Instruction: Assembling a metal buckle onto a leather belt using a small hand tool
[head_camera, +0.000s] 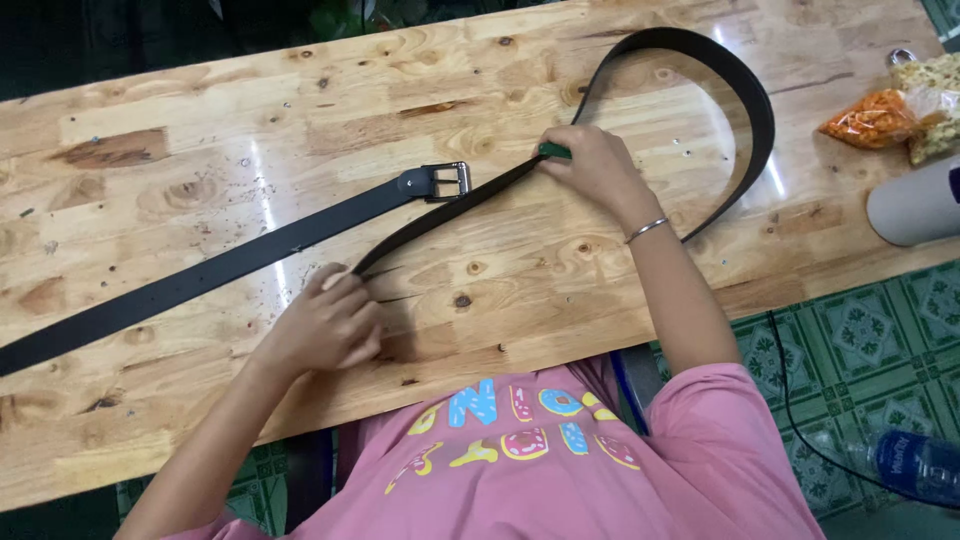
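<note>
A long black belt (230, 262) lies across a wooden table (180, 130), its silver buckle (447, 181) near the middle. The belt loops round at the far right (745, 90) and comes back toward me. My left hand (330, 325) presses down on the belt's tail end near the front edge. My right hand (592, 165) grips a small green-handled tool (553, 151) and holds it against the strap just right of the buckle. A thin bracelet sits on that wrist.
Bags of orange and yellow snacks (905, 110) lie at the table's right end, beside a grey cylinder (915, 205). A plastic water bottle (915, 465) and a black cable (790, 400) lie on the green tiled floor at the right.
</note>
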